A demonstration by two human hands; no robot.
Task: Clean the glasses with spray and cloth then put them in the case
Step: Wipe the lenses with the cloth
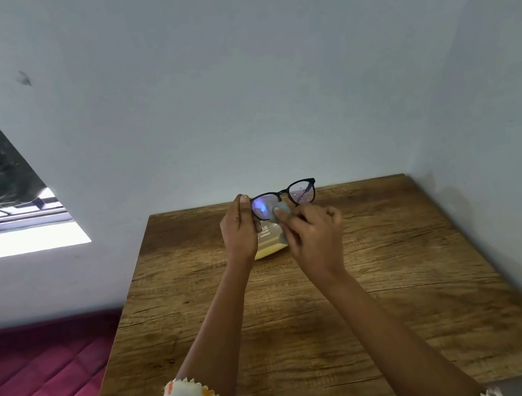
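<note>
Over the far half of the table: both hands raised, working the glasses in the air
table (309,328): wooden top, set against the wall
glasses (283,195): black frame, held up above the table, lenses facing the camera; droplets visible on the lens at picture right
left hand (239,232): fingers pinched on the frame's end at picture left, steadying it
right hand (316,235): fingers closed on the cloth, pressing it to the lens at picture left
cloth (281,211): small, pale grey-green, bunched against the lower inner corner of that lens
case (269,243): guess only; pale yellowish object on the table under the hands, mostly hidden, faint print on it
spray: not in view
step: wiping stage, first lens; spraying looks done, judging by the droplets
next move: likely shift the cloth to the other, still-wet lens, keeping the pinch light on the frame; casing comes after
</note>
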